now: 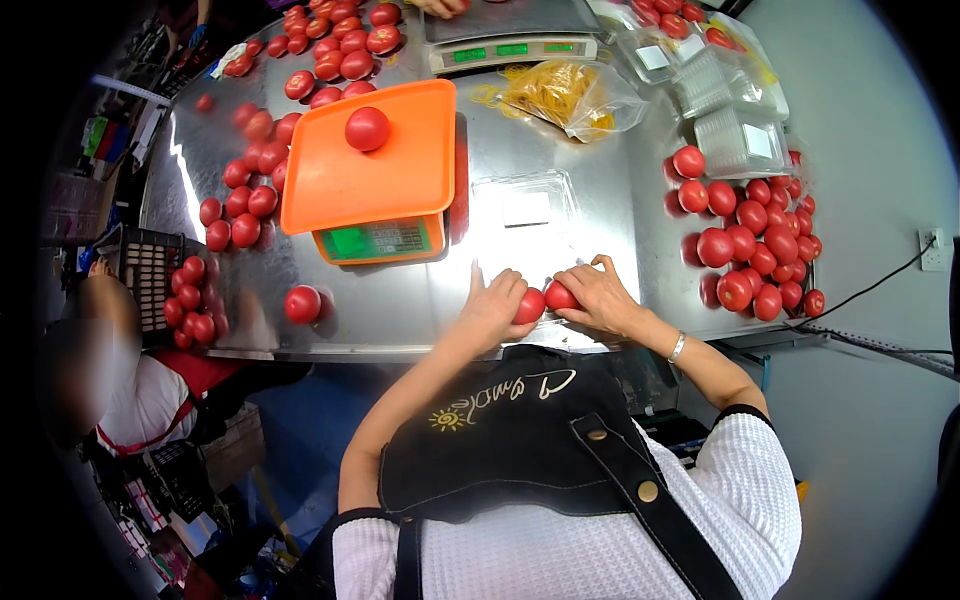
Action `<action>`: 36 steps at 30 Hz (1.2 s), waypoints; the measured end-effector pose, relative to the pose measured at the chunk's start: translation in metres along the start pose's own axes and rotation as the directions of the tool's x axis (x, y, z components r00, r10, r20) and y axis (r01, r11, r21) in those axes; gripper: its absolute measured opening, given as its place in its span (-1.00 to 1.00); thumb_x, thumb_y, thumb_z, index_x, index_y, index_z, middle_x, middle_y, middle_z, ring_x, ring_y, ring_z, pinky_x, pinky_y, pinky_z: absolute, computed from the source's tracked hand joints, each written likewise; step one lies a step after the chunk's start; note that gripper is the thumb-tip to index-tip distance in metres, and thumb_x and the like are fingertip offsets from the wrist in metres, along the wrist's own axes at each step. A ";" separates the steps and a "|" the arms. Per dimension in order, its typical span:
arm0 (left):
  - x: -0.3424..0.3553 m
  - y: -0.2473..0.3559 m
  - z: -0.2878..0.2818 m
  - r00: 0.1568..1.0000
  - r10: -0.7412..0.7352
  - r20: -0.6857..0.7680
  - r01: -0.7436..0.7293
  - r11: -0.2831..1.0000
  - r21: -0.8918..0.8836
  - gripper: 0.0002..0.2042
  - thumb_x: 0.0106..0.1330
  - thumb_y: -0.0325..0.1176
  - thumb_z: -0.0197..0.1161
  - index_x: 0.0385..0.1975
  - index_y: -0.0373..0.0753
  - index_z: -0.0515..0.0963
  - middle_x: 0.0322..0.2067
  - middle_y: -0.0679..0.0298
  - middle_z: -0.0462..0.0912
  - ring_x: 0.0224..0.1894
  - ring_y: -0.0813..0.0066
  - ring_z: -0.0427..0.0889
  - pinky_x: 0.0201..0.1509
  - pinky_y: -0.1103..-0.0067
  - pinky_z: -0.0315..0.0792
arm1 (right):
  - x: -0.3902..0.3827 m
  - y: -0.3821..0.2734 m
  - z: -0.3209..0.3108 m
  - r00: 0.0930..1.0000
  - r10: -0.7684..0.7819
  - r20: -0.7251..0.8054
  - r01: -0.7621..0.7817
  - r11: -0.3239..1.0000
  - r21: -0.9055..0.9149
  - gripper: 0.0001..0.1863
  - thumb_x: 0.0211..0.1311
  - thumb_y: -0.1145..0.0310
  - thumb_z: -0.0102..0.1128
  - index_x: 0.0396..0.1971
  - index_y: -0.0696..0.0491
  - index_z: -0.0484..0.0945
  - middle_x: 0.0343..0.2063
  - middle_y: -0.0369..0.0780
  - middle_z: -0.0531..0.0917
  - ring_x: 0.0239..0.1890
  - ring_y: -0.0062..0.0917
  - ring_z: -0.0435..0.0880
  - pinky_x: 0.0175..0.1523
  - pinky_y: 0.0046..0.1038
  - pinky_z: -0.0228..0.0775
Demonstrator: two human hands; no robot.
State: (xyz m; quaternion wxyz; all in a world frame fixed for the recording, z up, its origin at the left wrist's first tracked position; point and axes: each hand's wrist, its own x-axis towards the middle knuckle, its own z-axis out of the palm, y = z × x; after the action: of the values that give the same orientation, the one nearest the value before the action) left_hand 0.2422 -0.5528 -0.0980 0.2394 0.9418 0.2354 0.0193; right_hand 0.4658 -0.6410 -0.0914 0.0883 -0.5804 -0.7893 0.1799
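Note:
My left hand [488, 303] grips a red tomato [529, 306] near the front edge of the steel table [420, 310]. Just to its right, my right hand [597, 298] has its fingers around a second tomato [559, 292]. Directly beyond both hands lies a clear plastic clamshell [550, 196] with a white label. At the left of it stands a scale [372, 238] with an orange tray [370, 180] bearing one tomato [367, 128].
Several tomatoes sit at left [245, 229] and right [764, 259], with stacked clamshells [730, 140] at back right. Beyond are bagged rubber bands [560, 95], another scale [512, 51] and someone's hand [440, 6]. A co-worker [150, 400] is at left beside a black crate [145, 290].

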 end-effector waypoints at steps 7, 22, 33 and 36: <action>0.012 0.022 0.016 0.989 0.139 -0.056 -0.133 0.986 0.099 -0.18 -0.11 -0.15 0.43 0.20 -0.28 0.22 0.03 0.10 0.41 0.08 0.19 0.41 0.24 0.18 0.19 | -0.015 -0.004 0.006 0.996 0.037 0.079 -0.044 0.995 0.094 -0.17 0.04 -0.10 0.24 0.18 0.13 0.18 -0.08 -0.05 0.50 0.02 -0.21 0.49 0.26 0.15 -0.11; 0.011 0.020 0.043 0.926 0.328 -0.187 -0.337 0.941 -0.018 -0.73 0.01 -0.35 0.17 -0.24 -0.18 0.49 -0.34 0.18 0.52 -0.16 0.12 0.43 -0.08 0.29 0.34 | 0.305 -0.053 -0.071 0.965 -0.008 -0.264 0.050 0.987 0.151 -0.06 -0.07 -0.07 0.36 0.28 -0.03 0.13 0.03 -0.02 0.39 0.01 -0.14 0.48 -0.08 -0.17 0.43; 0.014 0.017 0.048 0.860 0.370 -0.352 -0.425 0.900 -0.093 -0.72 -0.01 -0.12 0.25 -0.40 -0.14 0.49 -0.46 0.22 0.50 -0.31 0.15 0.39 -0.20 0.28 0.25 | 0.235 -0.046 -0.065 0.962 0.128 -0.240 0.098 0.659 0.746 -0.44 -0.06 0.29 0.37 -0.02 0.09 0.39 -0.17 -0.12 0.52 -0.22 -0.38 0.57 -0.15 -0.40 0.48; 0.008 0.015 0.067 0.850 0.314 -0.424 -0.401 0.906 -0.134 -0.70 -0.02 -0.05 0.27 -0.44 -0.13 0.49 -0.50 0.23 0.49 -0.35 0.16 0.38 -0.24 0.28 0.23 | 0.146 -0.058 -0.058 0.950 0.249 -0.188 0.015 0.566 0.824 -0.54 0.00 0.41 0.30 -0.05 0.17 0.41 -0.12 -0.07 0.50 -0.13 -0.28 0.54 -0.06 -0.34 0.45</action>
State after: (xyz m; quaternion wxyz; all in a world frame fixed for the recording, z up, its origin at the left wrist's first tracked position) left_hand 0.2658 -0.5905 -0.1510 0.2811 0.9138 0.0945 0.2777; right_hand 0.3896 -0.5068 -0.0255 0.4456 -0.5447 -0.5547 0.4439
